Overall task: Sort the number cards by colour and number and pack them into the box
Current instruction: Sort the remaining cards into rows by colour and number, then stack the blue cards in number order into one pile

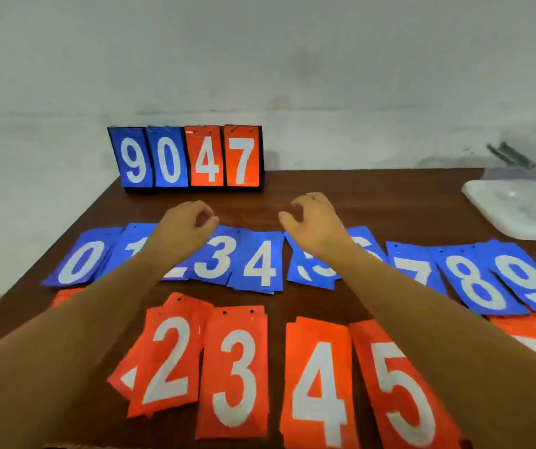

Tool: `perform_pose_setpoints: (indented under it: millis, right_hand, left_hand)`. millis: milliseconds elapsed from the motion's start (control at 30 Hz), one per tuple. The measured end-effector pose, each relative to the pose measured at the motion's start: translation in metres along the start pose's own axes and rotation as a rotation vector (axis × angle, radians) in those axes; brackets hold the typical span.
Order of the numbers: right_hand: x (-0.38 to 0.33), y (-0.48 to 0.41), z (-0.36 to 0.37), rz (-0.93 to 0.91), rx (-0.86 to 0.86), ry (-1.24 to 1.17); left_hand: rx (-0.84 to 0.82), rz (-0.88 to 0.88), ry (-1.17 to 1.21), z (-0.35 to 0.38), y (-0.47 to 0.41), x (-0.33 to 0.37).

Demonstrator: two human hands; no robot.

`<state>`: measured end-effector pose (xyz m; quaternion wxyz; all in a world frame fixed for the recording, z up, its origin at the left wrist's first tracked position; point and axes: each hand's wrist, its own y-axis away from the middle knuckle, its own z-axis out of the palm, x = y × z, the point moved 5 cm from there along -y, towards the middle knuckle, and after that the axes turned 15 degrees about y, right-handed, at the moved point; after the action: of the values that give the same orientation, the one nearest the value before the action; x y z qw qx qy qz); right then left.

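left hand [184, 226] — just above blue cards [215, 257]

Plain indoor workroom, exact type unclear — bare, scuffed whitish wall [292, 59], dark wood worktop [390, 196] pushed against it, white plastic tray [503, 205] at right edge.
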<state>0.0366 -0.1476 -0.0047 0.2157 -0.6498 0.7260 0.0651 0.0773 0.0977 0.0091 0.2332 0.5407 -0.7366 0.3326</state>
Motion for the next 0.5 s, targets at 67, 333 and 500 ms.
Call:
perform_pose_setpoints:
  millis: [67,333,500]
  right_hand:
    - [-0.020,-0.025,0.020,-0.041,-0.021,-0.018]
    - [-0.105,-0.034,0.026,0.082,-0.284,-0.028]
    - [-0.188,-0.003,0.002,0.236,-0.401,-0.122]
  left_hand:
    - [-0.017,-0.017,0.016,-0.010,-0.018,-0.018]
    - [-0.109,-0.306,0.130,-0.096,-0.014,-0.062]
    - [-0.125,-0.564,0.161,-0.178,0.017,-0.081]
